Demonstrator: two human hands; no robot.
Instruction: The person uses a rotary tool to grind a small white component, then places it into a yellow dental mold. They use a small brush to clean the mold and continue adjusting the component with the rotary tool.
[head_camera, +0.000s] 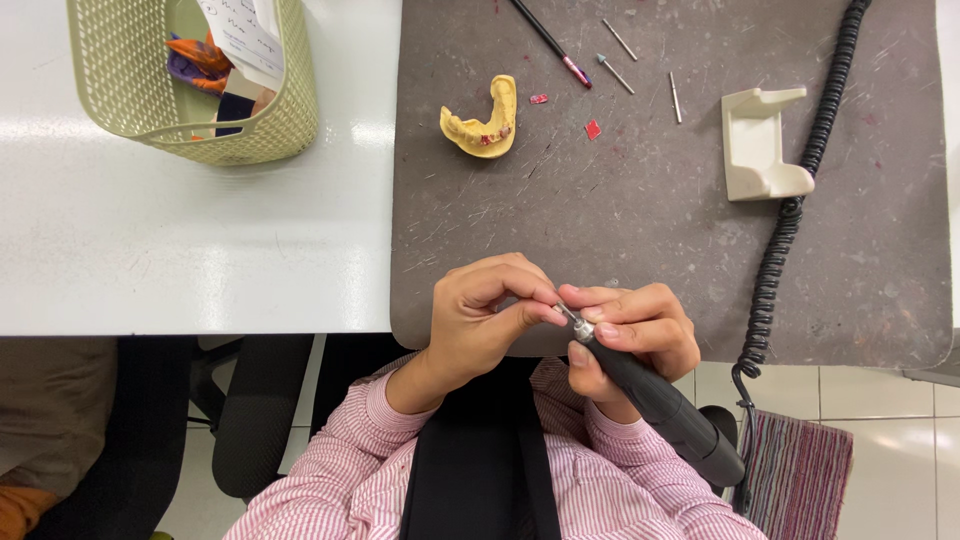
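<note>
Currently right hand (630, 335) wrapped around a dark rotary handpiece (655, 400), fingers closed near its metal nose, body of the tool running back toward the lap. Left hand (480, 320) pinched shut right at the tool tip (572, 318), thumb and forefinger on something tiny; too small to tell what. Both hands touching, just off the near edge of the grey mat (650, 220) on the worktop (180, 230).

Ahead of the left hand, well apart: yellow dental cast (482, 125) with red patches. Ahead of the right hand: loose burs (618, 72), a thin black-handled instrument (550, 42), red chips (592, 129). Farther right: white handpiece cradle (760, 145) and coiled black cable (800, 190) running down past the right wrist. Far left of the left hand: woven green basket (270, 120).

To do it well, likely: brace both hands together as shown, keep the pinch steady and close to the tip, keep cable slack off the wrist.
</note>
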